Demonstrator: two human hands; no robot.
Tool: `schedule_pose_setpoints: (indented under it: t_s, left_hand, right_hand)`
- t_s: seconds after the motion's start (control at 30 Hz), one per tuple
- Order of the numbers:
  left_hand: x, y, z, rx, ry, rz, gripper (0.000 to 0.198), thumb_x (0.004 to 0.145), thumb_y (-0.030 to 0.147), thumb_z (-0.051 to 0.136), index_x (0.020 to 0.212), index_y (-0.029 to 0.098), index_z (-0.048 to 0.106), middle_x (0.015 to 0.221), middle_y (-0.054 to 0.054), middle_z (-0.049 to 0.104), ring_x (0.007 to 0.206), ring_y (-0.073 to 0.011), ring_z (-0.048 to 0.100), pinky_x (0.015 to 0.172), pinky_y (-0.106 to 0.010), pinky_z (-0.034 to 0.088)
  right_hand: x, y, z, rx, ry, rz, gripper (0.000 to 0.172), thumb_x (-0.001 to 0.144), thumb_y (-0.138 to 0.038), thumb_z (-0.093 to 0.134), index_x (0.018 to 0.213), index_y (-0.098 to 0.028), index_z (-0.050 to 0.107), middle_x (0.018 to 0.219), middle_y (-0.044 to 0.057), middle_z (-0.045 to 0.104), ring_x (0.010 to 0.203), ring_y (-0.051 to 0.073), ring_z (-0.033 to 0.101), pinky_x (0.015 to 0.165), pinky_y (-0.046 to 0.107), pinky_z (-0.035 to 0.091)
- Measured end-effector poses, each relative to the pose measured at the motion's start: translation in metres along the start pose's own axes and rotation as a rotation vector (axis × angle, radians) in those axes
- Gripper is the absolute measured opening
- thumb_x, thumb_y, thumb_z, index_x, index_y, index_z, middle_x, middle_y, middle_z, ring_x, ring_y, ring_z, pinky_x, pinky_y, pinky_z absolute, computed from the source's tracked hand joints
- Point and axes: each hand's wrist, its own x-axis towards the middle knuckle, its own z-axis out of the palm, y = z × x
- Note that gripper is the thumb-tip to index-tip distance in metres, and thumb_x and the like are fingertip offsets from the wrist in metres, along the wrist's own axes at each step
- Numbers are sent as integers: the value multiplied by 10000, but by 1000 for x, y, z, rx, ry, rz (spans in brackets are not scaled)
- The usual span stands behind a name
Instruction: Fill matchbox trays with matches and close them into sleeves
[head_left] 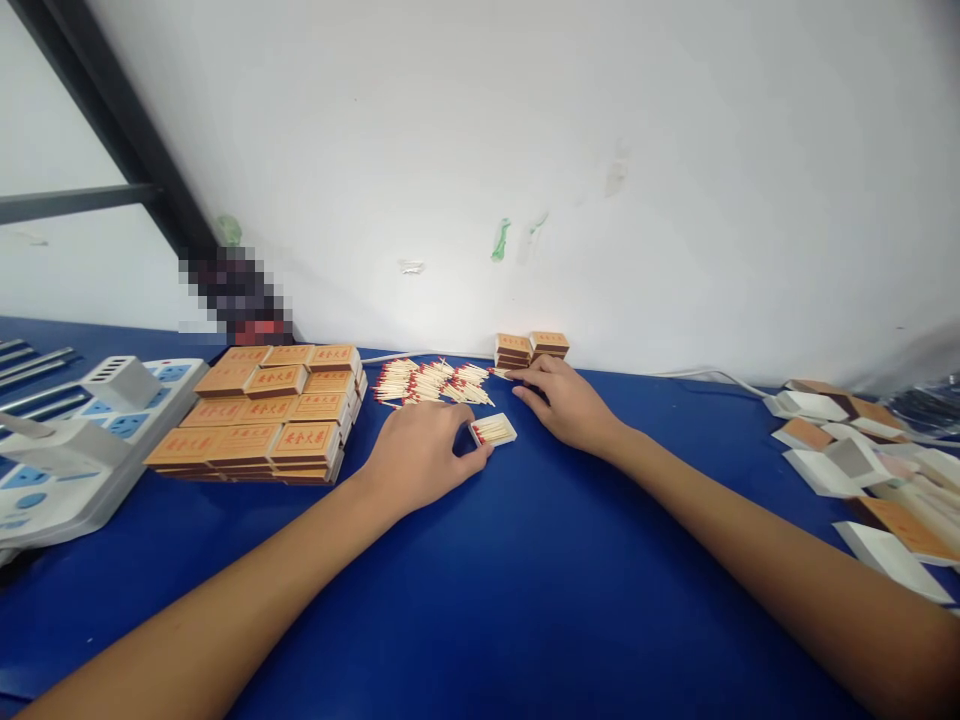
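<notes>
My left hand point(427, 450) grips the left end of a small white matchbox tray point(509, 436), its thumb and fingers at the edge. Red-tipped matches point(491, 431) lie inside the tray. Behind my left hand a loose pile of matches point(427, 382) is spread on the blue table. My right hand point(559, 400) is at the right end of this pile, its fingers closed around something too small to make out, perhaps matches. Just behind its fingertips stand two short stacks of closed matchboxes point(513, 345).
Many closed orange matchboxes point(255, 440) are stacked at the left. Beyond them lies a white power strip point(112, 480) with plugs, near metal rods point(37, 370). Open trays and covers point(847, 460) lie scattered at the right. A wall point(450, 180) rises behind the blue table point(540, 600).
</notes>
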Motion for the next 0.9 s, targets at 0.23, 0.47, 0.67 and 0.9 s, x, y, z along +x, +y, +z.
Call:
schedule_pose_setpoints:
  t_s: [0.23,0.47,0.67,0.9]
  left_hand:
    - [0,1,-1,-2,-5,-3,283,909,477,685,1016,228,768,787,-29,735,718,-218,674,592,-312,384]
    - [1,-1,1,4,9,20,281,910,488,680,988,232,767,770,-28,729,697,-216,663,577,-311,352]
    - [0,-1,0,-6,-3,-2,283,918,486,671,1001,233,769,779,-30,733,703,-209,663,587,-303,364]
    - [0,-1,-1,-8,-3,6,284,919,482,669,993,227,768,773,-35,729,707,-216,672,610,-307,405]
  right_hand:
    - [-1,-7,1,27,43,30,191,1013,-297,597,1056,-187,747,975,92,645,933,258,622,847,400,501]
    - [2,-9,1,39,9,119,117,976,-242,640,872,-194,660,920,68,643,844,224,603,753,358,468]
    - [0,-9,0,39,-48,91,128,1011,-250,584,896,-196,599,950,81,634,861,228,602,768,361,467]
    - [-1,-11,-1,43,-37,78,112,989,-291,620,924,-200,613,950,73,627,866,229,599,763,367,476]
